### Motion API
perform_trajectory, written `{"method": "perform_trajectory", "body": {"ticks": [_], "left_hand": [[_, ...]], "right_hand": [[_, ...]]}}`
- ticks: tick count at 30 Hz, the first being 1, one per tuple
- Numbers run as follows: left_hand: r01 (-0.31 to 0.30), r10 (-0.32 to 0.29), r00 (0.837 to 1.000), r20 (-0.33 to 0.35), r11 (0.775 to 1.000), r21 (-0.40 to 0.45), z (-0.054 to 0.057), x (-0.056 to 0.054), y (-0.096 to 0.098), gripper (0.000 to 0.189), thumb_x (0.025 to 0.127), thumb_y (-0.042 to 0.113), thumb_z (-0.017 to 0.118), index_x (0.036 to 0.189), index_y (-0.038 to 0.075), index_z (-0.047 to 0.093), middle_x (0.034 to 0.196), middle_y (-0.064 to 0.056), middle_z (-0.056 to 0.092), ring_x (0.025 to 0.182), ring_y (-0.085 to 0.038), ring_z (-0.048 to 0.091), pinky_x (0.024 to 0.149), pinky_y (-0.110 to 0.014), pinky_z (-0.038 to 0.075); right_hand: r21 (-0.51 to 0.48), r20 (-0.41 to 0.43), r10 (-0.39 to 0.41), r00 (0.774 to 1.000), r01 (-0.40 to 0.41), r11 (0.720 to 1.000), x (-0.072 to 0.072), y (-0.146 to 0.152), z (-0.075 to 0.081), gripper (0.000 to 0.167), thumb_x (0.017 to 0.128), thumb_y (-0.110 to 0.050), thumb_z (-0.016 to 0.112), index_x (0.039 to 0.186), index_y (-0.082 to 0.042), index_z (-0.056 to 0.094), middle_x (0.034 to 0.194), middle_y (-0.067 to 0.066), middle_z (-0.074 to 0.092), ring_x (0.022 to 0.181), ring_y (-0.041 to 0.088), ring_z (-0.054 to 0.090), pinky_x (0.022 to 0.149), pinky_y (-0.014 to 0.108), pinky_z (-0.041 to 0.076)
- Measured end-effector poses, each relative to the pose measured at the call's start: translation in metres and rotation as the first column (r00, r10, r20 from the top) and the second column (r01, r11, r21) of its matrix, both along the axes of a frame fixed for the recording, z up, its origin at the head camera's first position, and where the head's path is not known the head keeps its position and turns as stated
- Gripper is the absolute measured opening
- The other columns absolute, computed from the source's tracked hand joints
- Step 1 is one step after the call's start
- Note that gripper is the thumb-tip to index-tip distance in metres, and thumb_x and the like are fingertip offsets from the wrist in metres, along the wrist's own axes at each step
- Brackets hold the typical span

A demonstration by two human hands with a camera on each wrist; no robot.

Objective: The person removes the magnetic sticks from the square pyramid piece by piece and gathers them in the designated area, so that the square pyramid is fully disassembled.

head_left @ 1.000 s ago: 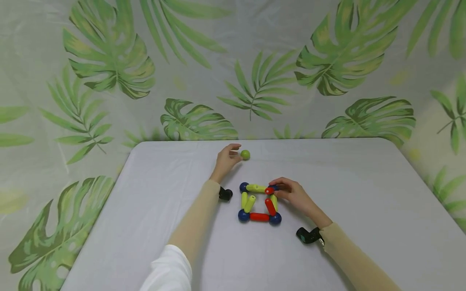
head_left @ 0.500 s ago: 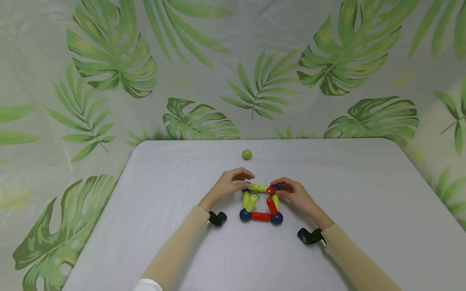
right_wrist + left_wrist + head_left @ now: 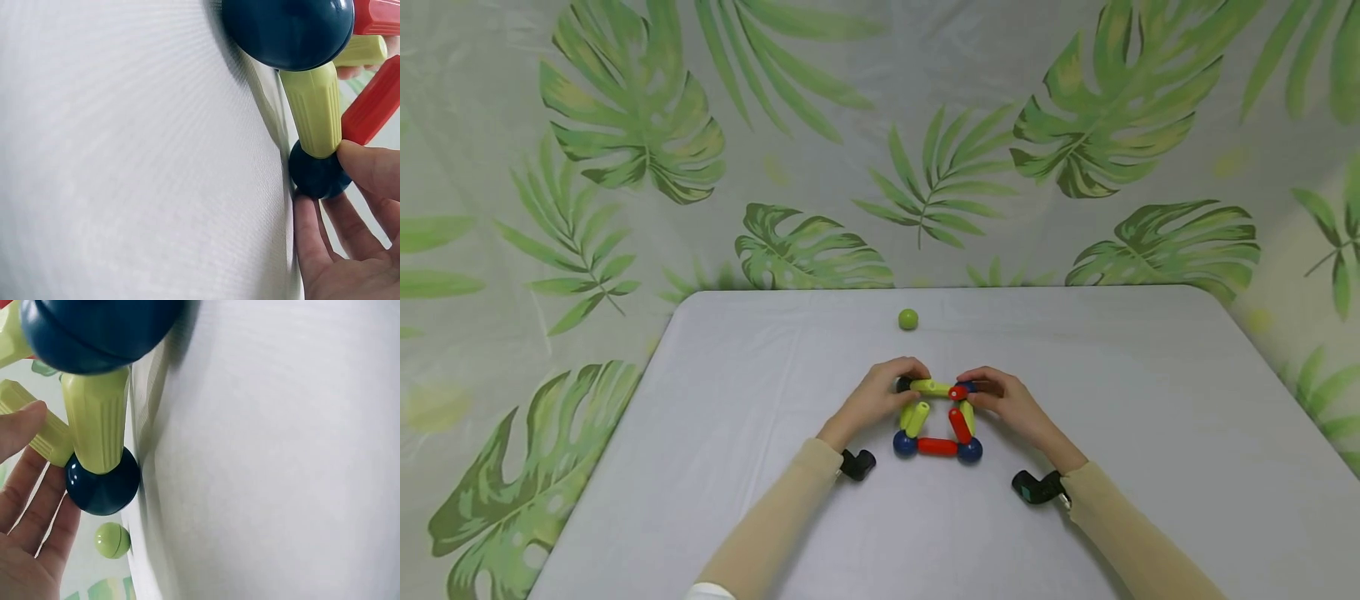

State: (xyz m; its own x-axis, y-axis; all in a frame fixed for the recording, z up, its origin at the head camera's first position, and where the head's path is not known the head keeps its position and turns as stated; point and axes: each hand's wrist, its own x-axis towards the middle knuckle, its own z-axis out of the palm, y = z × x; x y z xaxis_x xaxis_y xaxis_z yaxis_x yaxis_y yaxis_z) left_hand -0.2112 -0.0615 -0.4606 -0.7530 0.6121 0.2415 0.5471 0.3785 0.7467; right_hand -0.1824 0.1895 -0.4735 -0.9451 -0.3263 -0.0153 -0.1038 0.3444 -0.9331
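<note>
A square of magnetic rods and blue balls lies on the table, with a red rod (image 3: 937, 447) along the near side and yellow-green rods on the others. Short rods slant up from its corners, among them a red one (image 3: 959, 425) and a yellow-green one (image 3: 917, 419). My left hand (image 3: 877, 393) is at the far left corner, thumb and fingers pinching the yellow-green rod (image 3: 51, 440) that rises from the blue ball (image 3: 103, 490) there. My right hand (image 3: 1015, 407) holds the far right blue ball (image 3: 315, 172) between thumb and fingers.
A small green ball (image 3: 908, 319) sits near the far edge of the white-covered table (image 3: 1112, 375). Behind the table hangs a leaf-patterned cloth (image 3: 940, 142). Black wrist cameras are strapped to both forearms.
My left hand has drawn back from beside the green ball to the far left corner and now pinches the rod there. My right hand keeps its place at the far right corner.
</note>
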Motion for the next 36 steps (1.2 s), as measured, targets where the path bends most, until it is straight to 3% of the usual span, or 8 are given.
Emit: {"method": "perform_trajectory", "body": {"ticks": [5, 9, 13, 18, 25, 31, 36], "left_hand": [[0.012, -0.016, 0.992, -0.128, 0.999, -0.030, 0.001, 0.001, 0.001, 0.019, 0.087, 0.004, 0.068, 0.105, 0.006, 0.063, 0.104, -0.004, 0.064, 0.099, -0.018, 0.060, 0.091, -0.030, 0.046], [-0.028, 0.018, 0.983, -0.182, 0.998, -0.054, 0.001, 0.001, 0.001, 0.019, 0.089, 0.008, 0.067, 0.107, 0.008, 0.065, 0.105, -0.003, 0.063, 0.099, -0.017, 0.058, 0.089, -0.030, 0.046], [-0.062, 0.056, 0.986, -0.157, 0.998, -0.031, 0.003, 0.000, 0.001, 0.022, 0.089, 0.009, 0.067, 0.111, 0.009, 0.067, 0.105, -0.002, 0.062, 0.098, -0.016, 0.058, 0.088, -0.029, 0.048], [-0.086, 0.089, 0.993, -0.073, 0.995, 0.044, 0.004, -0.002, -0.004, 0.024, 0.087, 0.006, 0.070, 0.111, 0.009, 0.069, 0.104, -0.002, 0.062, 0.094, -0.014, 0.058, 0.084, -0.025, 0.050], [-0.168, 0.168, 0.986, -0.003, 0.984, 0.059, 0.004, -0.016, -0.026, 0.024, 0.084, 0.003, 0.072, 0.107, 0.010, 0.067, 0.101, -0.001, 0.063, 0.091, -0.015, 0.058, 0.079, -0.026, 0.050], [-0.274, 0.274, 0.962, 0.005, 0.962, -0.004, 0.002, -0.035, -0.055, 0.019, 0.083, 0.002, 0.073, 0.101, 0.008, 0.069, 0.098, -0.003, 0.064, 0.090, -0.017, 0.058, 0.080, -0.030, 0.050], [-0.388, 0.390, 0.921, 0.015, 0.920, -0.050, 0.002, -0.056, -0.079, 0.018, 0.084, 0.001, 0.072, 0.100, 0.007, 0.070, 0.099, -0.007, 0.064, 0.091, -0.021, 0.058, 0.081, -0.033, 0.050]], "right_hand": [[-0.001, 0.015, -0.005, 1.000, 0.005, 1.000, -0.001, 0.001, -0.001, 0.030, 0.094, -0.007, 0.060, 0.123, -0.001, 0.059, 0.123, 0.017, 0.058, 0.112, 0.033, 0.054, 0.095, 0.046, 0.044], [-0.001, 0.012, -0.001, 1.000, 0.001, 1.000, -0.002, 0.001, -0.001, 0.030, 0.094, -0.008, 0.060, 0.123, -0.001, 0.059, 0.123, 0.017, 0.058, 0.112, 0.033, 0.054, 0.095, 0.046, 0.044], [0.002, -0.003, 0.007, 1.000, -0.007, 1.000, -0.001, 0.001, -0.001, 0.030, 0.094, -0.007, 0.060, 0.123, -0.001, 0.059, 0.123, 0.017, 0.058, 0.112, 0.033, 0.054, 0.096, 0.047, 0.044], [0.006, 0.001, 0.000, 1.000, 0.000, 1.000, -0.001, 0.000, -0.002, 0.030, 0.094, -0.007, 0.060, 0.123, -0.001, 0.059, 0.123, 0.017, 0.058, 0.112, 0.033, 0.054, 0.096, 0.048, 0.044], [0.018, 0.008, -0.018, 1.000, 0.018, 1.000, 0.000, 0.000, -0.001, 0.030, 0.093, -0.005, 0.059, 0.123, -0.002, 0.059, 0.123, 0.016, 0.058, 0.111, 0.032, 0.054, 0.096, 0.047, 0.044], [0.020, 0.003, -0.018, 1.000, 0.018, 1.000, 0.001, -0.001, -0.002, 0.029, 0.094, -0.004, 0.059, 0.123, -0.002, 0.059, 0.123, 0.017, 0.058, 0.110, 0.032, 0.054, 0.096, 0.047, 0.044], [0.010, 0.005, -0.014, 1.000, 0.013, 1.000, 0.000, -0.001, -0.002, 0.029, 0.094, -0.004, 0.059, 0.123, -0.001, 0.059, 0.123, 0.017, 0.057, 0.111, 0.033, 0.054, 0.095, 0.046, 0.045]]}}
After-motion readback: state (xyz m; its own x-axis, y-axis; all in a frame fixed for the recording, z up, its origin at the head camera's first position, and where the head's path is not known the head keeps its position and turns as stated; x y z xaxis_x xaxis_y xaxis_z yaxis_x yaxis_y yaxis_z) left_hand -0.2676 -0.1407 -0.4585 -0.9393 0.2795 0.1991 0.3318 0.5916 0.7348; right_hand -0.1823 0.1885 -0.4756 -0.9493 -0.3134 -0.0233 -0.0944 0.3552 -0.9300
